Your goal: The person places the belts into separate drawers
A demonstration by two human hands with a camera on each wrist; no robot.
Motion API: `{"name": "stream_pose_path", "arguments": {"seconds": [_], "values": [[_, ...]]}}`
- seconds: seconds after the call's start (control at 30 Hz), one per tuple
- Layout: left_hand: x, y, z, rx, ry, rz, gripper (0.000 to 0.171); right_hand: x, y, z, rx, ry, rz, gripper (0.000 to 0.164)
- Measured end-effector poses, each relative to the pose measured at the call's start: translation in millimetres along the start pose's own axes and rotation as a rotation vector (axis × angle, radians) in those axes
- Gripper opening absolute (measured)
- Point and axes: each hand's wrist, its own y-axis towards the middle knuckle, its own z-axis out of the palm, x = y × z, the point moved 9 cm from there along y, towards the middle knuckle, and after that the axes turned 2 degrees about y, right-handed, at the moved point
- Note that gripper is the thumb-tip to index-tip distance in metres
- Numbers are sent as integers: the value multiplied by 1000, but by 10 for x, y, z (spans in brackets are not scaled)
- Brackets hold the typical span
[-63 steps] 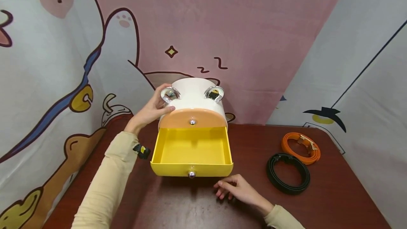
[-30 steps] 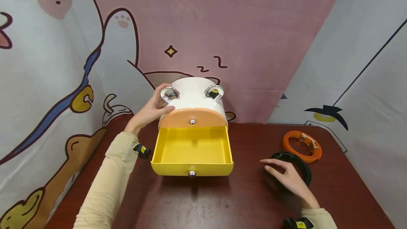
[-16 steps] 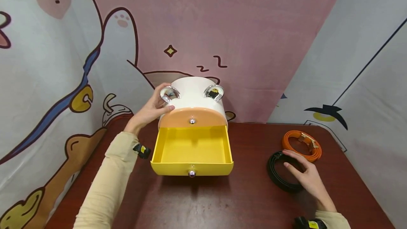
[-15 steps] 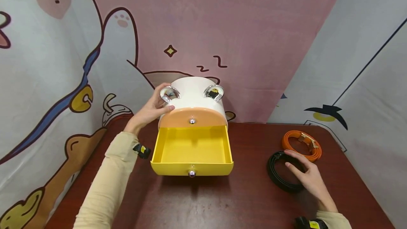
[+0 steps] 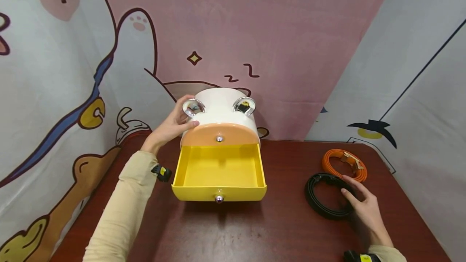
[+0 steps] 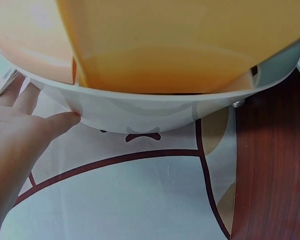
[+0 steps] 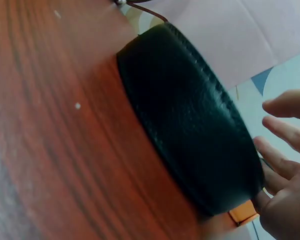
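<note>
A white drawer box [image 5: 223, 112] with silver eye-like rings stands at the table's middle back. Its yellow lower drawer [image 5: 222, 169] is pulled out and has nothing in it; the orange upper drawer [image 5: 207, 134] is closed. My left hand [image 5: 172, 126] holds the box's left side, thumb on the front edge and fingers behind the ring; in the left wrist view the thumb lies against the white rim [image 6: 140, 107]. My right hand [image 5: 367, 209] hovers at the right edge of a coiled black belt [image 5: 314, 199], fingers spread. Whether its fingertips touch the belt, I cannot tell.
A coiled orange belt [image 5: 329, 163] with a metal buckle lies just behind the black one. Both are on the dark red wooden table [image 5: 287, 229]. Printed cloth [image 5: 284, 51] hangs behind and at both sides.
My right hand has moved from in front of the yellow drawer rightward, across the black belt to its right edge. The left hand and the drawer box have stayed put.
</note>
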Motion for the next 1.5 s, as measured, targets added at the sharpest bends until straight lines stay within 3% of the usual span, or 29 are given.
{"name": "stream_pose_path", "arguments": {"seconds": [0.23, 0.43, 0.53, 0.7, 0.87, 1.13, 1.33, 1.5], "values": [[-4, 5, 13, 4, 6, 1, 74, -214, -44, -34, -14, 146, 104, 51], [-13, 5, 19, 3, -9, 10, 74, -361, -81, -41, 29, 40, 170, 58], [-10, 4, 17, 3, -8, 11, 74, -395, -82, -42, 32, 33, 173, 58], [4, 9, 7, 4, 0, 10, 74, -448, -77, -42, 11, 117, 212, 59], [2, 10, -7, 3, -3, 17, 74, -514, -81, -20, 14, 64, 292, 62], [7, 14, -11, 1, -6, 14, 73, -527, -58, -30, -80, 1, 342, 57], [16, 13, 7, 9, -9, 8, 74, -533, -54, -17, -82, -28, 383, 56], [12, 5, 3, 9, -8, 6, 74, -475, -40, 44, -95, -9, 359, 50]]}}
